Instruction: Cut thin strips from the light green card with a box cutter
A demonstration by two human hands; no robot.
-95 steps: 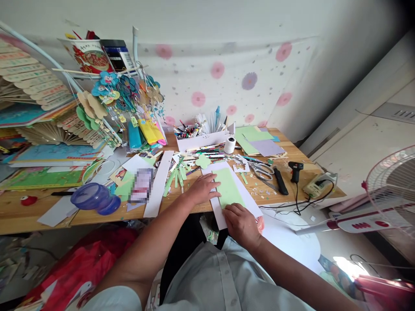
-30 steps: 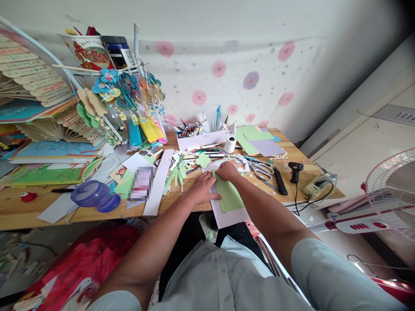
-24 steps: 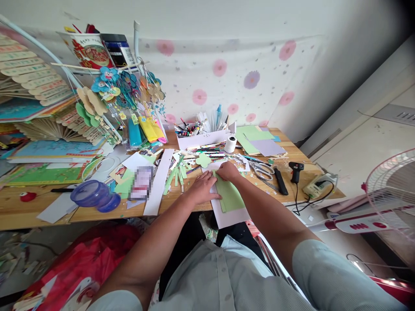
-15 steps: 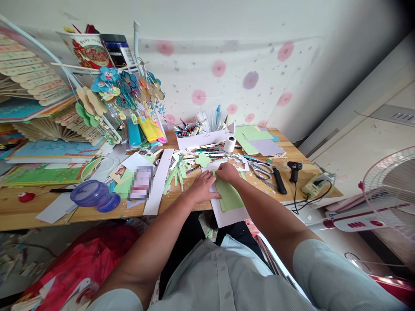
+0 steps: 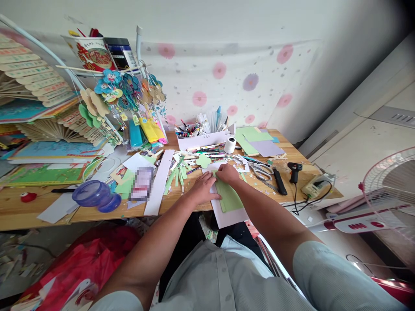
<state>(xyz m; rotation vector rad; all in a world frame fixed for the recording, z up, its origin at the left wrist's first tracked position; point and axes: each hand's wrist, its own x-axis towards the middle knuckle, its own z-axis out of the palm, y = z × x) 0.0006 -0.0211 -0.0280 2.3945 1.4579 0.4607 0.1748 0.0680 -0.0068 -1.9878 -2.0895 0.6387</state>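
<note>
A green sheet of paper (image 5: 230,199) lies over a larger white sheet (image 5: 223,219), which juts past the table's front edge. My left hand (image 5: 203,189) rests flat with its fingers apart on the white sheet, its thumb at the green paper's left edge. At the top of the green paper, my right hand (image 5: 227,173) is closed, with curled fingers pressed on its upper left corner; the fingertips are partly hidden. Just beyond the hands lies a green flower-shaped paper cutout (image 5: 203,161), with green paper strips (image 5: 177,175) to its left.
Right of the hands are scissors (image 5: 262,171), a black-handled cutter (image 5: 279,181) and a glue gun (image 5: 294,172) with its cable. A thread spool (image 5: 230,145) stands before a white box of pens (image 5: 204,140). At left are a phone (image 5: 140,183) and a purple plastic container (image 5: 95,195).
The view has shifted very slightly. Both hands and the green paper stay in nearly the same place.
</note>
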